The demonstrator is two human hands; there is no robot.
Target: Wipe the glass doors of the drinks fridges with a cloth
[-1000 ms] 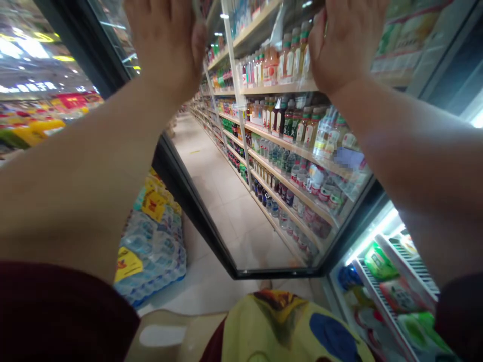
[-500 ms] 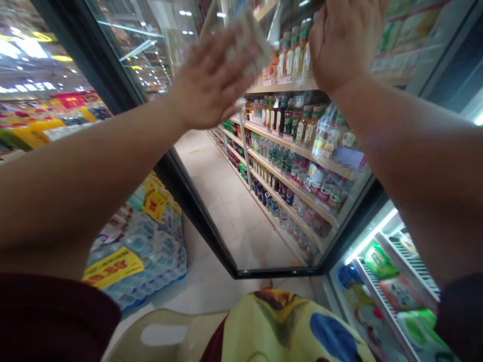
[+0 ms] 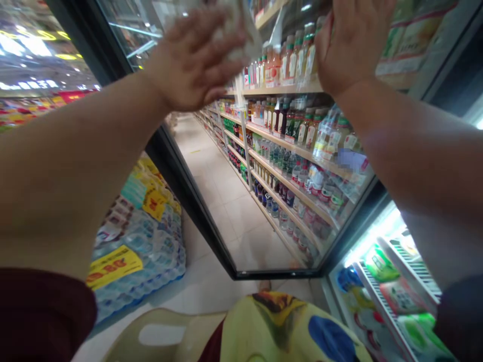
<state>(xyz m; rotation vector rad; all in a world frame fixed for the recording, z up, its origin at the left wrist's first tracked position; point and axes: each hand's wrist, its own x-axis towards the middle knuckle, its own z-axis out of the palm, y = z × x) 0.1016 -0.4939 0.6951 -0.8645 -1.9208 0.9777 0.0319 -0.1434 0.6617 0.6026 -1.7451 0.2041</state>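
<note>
My left hand [image 3: 199, 58], a little blurred, presses a pale cloth [image 3: 245, 35] flat against the glass door [image 3: 226, 211] of a fridge, fingers spread over it. The cloth's upper part is cut off by the frame's top edge. Farther right, my right hand [image 3: 349, 48] is raised at the door with its fingers stretched upward; it seems to rest on the glass, and its fingertips run out of view. The door stands swung open in its black frame [image 3: 196, 216]. Through the glass show shelves of bottles [image 3: 287, 120].
Lit fridge shelves with green and pink packs [image 3: 402, 296] lie at lower right. Wrapped bottle packs [image 3: 151, 251] with yellow price signs are stacked on the floor at left. A cream apron with a printed pattern [image 3: 279, 327] covers my front, beside a beige stool-like seat [image 3: 128, 337].
My left hand has moved left and slightly up across the glass with the cloth. The right hand has stayed nearly in place, and the view has shifted slightly.
</note>
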